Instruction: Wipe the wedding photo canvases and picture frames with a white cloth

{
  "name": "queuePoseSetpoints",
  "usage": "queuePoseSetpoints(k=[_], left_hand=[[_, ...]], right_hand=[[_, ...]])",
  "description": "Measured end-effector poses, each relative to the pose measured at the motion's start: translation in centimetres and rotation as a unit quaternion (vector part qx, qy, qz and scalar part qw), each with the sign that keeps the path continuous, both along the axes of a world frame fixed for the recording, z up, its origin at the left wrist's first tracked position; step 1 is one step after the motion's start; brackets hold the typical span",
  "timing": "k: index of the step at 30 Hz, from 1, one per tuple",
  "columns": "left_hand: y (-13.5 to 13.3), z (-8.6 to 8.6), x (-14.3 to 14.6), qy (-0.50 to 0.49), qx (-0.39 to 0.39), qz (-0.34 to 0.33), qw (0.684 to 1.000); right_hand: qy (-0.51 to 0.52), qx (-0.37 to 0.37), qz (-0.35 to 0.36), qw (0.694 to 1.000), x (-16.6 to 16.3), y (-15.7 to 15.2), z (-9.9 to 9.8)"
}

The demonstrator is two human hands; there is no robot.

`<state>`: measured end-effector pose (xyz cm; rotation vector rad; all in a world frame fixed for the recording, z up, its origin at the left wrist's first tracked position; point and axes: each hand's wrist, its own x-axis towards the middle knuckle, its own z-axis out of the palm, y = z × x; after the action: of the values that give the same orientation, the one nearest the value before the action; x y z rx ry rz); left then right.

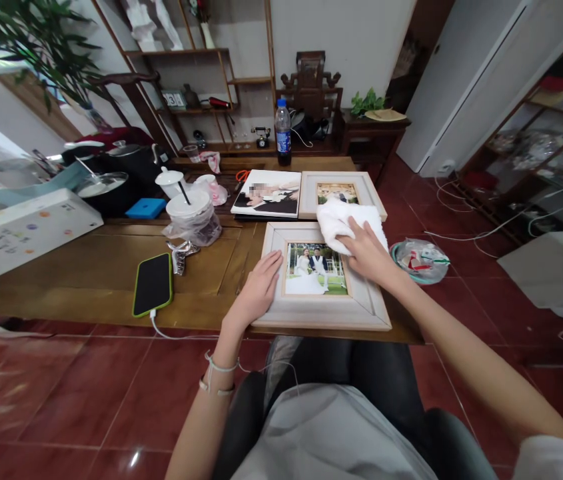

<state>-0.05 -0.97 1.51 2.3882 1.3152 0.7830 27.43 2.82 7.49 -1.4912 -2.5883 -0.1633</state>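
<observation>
A pale wooden picture frame (328, 317) lies face up at the table's near edge, with a wedding photo (317, 270) inside. My left hand (261, 283) rests flat on the frame's left side, fingers stretched out and holding nothing. In my right hand (365, 250) is a white cloth (331, 219), pressed against the frame's upper right. The cloth also overlaps a second picture frame (375, 195) lying just behind. To the left of that frame sits a photo album (291, 179) with a black-and-white cover picture.
A phone (153, 285) on a charging cable lies left of my left hand. Farther back stand a lidded white cup (188, 203), a blue box (146, 208), a black pot (131, 167) and a dark-drink bottle (283, 133). A plastic-lined bin (420, 260) stands off the table's right end.
</observation>
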Motion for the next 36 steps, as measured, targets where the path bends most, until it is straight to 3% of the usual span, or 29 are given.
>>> queuePoseSetpoints(k=[3, 5, 13, 16, 20, 26, 30, 33, 36], left_hand=[[0.0, 0.0, 0.1, 0.003, 0.006, 0.009, 1.000], [0.0, 0.0, 0.2, 0.001, 0.007, 0.015, 1.000], [0.0, 0.0, 0.3, 0.003, 0.009, 0.017, 1.000], [0.0, 0.0, 0.3, 0.004, 0.008, 0.014, 1.000], [0.0, 0.2, 0.2, 0.001, 0.003, 0.008, 1.000], [0.1, 0.2, 0.0, -0.003, -0.001, 0.003, 1.000], [0.1, 0.1, 0.2, -0.006, 0.003, 0.010, 1.000], [0.0, 0.1, 0.4, -0.009, 0.003, 0.020, 1.000], [0.0, 0.0, 0.4, -0.011, 0.003, 0.022, 1.000]], right_hand=[[-0.032, -0.009, 0.016, 0.999, -0.7, 1.5, 0.0], [-0.046, -0.015, 0.034, 0.998, -1.1, 0.5, -0.1], [-0.035, -0.119, 0.121, 0.985, -1.5, -12.3, 1.5], [-0.009, -0.136, 0.122, 0.983, -1.6, -14.4, 2.0], [0.018, -0.108, 0.102, 0.989, -1.2, -12.1, 0.9], [0.023, -0.005, 0.002, 1.000, -0.9, -3.1, -0.3], [-0.027, -0.010, -0.008, 1.000, -2.0, 1.1, -0.2], [-0.062, -0.037, 0.030, 0.997, -2.5, 0.6, -0.1], [-0.068, -0.078, 0.077, 0.992, -2.2, -3.2, 0.4]])
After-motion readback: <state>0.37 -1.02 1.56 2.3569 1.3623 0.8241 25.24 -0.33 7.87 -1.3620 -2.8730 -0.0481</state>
